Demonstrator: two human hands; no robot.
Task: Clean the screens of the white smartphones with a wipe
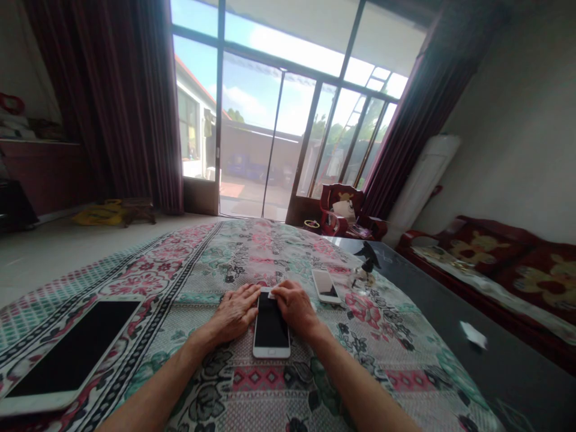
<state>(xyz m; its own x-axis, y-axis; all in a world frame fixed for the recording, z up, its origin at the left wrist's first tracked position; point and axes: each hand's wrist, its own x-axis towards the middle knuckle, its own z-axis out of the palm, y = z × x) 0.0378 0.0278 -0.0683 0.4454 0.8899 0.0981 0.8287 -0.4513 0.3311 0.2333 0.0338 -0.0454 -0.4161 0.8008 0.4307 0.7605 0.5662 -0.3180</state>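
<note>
A white smartphone (270,329) with a dark screen lies face up on the floral cloth (252,252) in front of me. My left hand (236,312) rests flat beside its left edge, fingers stretched out and touching the phone's top left corner. My right hand (294,305) sits over the phone's top right corner, fingers curled and pinching a small white tab (272,295) at the top edge. Both forearms reach in from the bottom of the view.
A large white tablet (67,354) lies at the left on the cloth. A second white phone (324,285) lies right of my hands, with a small dark figurine (368,259) beyond it. A dark glass tabletop (450,318), red sofa (504,264) and glass doors (279,132) surround.
</note>
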